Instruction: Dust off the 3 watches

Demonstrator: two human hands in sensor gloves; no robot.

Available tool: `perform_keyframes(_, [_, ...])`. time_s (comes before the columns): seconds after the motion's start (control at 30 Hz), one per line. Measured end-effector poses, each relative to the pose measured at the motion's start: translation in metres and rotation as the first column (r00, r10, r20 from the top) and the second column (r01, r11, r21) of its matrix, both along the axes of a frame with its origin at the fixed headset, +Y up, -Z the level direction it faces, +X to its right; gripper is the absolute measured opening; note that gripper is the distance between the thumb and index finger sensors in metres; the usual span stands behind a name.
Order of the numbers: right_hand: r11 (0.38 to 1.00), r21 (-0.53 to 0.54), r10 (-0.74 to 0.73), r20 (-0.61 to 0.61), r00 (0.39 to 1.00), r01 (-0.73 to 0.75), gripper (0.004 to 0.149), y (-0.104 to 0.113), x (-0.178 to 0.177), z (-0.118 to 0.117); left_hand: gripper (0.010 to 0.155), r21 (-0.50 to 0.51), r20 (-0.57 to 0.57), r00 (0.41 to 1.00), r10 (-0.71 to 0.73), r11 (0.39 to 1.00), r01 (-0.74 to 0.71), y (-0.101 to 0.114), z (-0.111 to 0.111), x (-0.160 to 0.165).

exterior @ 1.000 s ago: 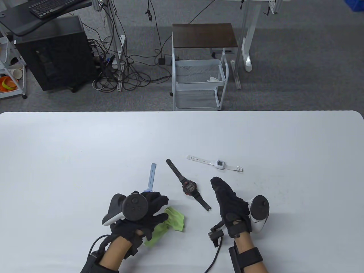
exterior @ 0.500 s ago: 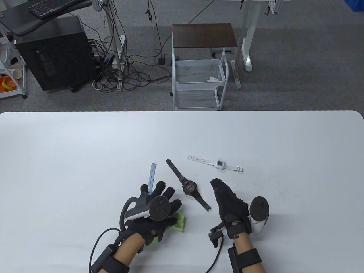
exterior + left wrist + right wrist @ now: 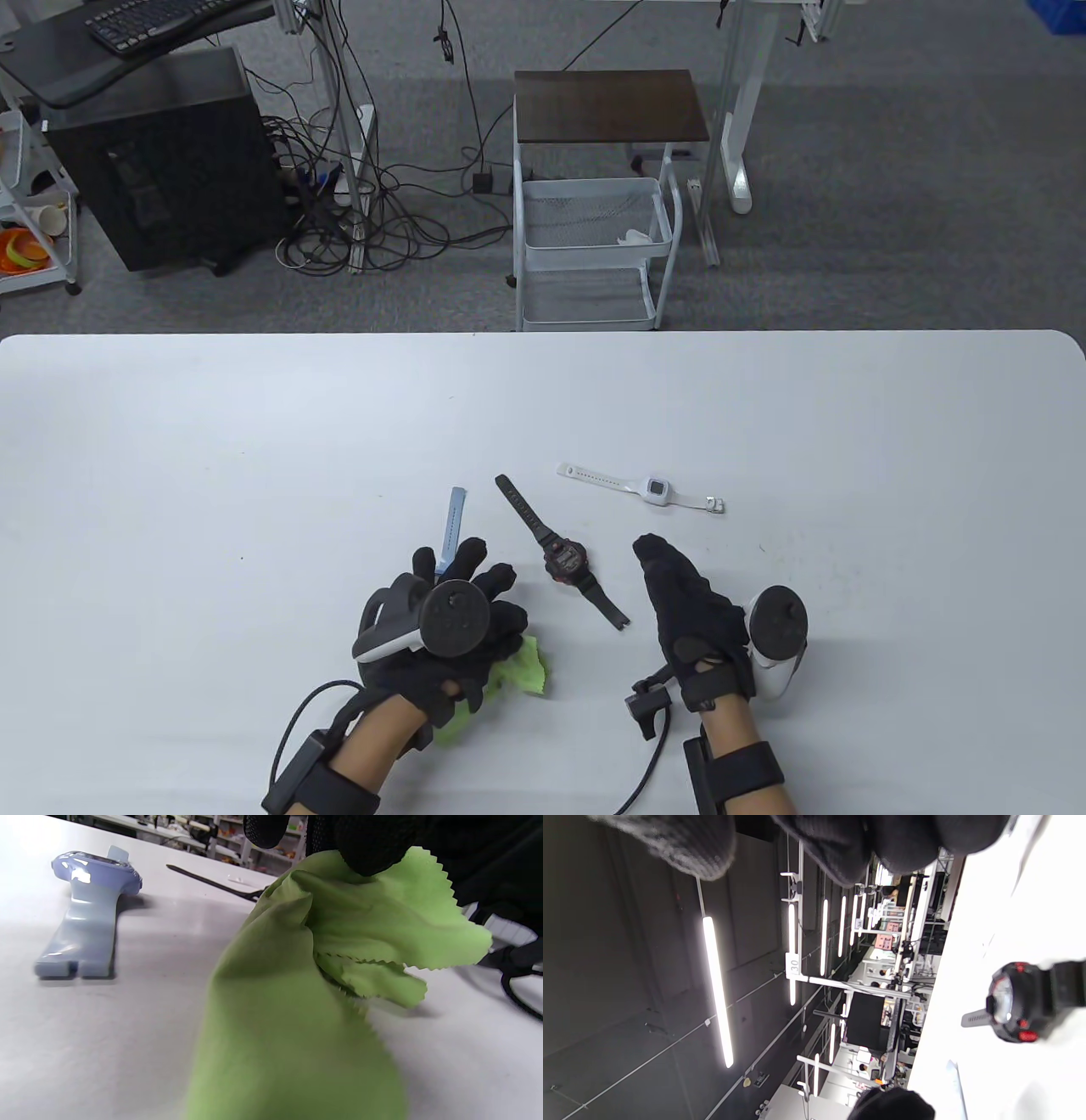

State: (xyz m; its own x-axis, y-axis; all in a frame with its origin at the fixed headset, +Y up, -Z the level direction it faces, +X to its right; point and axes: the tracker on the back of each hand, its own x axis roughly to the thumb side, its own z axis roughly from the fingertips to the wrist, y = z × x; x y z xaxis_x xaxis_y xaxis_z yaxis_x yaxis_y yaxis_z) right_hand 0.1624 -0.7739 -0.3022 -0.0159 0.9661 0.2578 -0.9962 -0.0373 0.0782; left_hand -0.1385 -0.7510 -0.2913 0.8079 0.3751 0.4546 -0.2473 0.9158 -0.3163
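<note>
Watches lie in a loose row at lower centre. Nearest, the left hand pinches the green cloth beside the blue watch; wipe its face with a flat fold. Right hand rests with relaxed fingers, holding nothing. Beyond lie the black watch and white watch.

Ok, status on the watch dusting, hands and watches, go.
Left hand grips green cloth, over the blue watch. Right hand open, resting edge-on on the table. Black watch and white watch lie flat, untouched. Nothing in the way.
</note>
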Motion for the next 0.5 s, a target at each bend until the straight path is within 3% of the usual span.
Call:
perform_keyframes(0.27, [1.0, -0.02, -0.011, -0.016, 1.0, 0.01, 0.077, -0.002, 0.002, -0.003, 0.043, 0.058, -0.055, 0.98, 0.191, 0.98, -0.188, 0.018, 0.007, -0.02])
perform_keyframes(0.5, [1.0, -0.011, 0.001, -0.048, 0.999, -0.002, 0.075, 0.0, 0.001, -0.005, 0.043, 0.115, -0.074, 0.911, 0.406, 0.911, -0.396, 0.039, 0.018, -0.039])
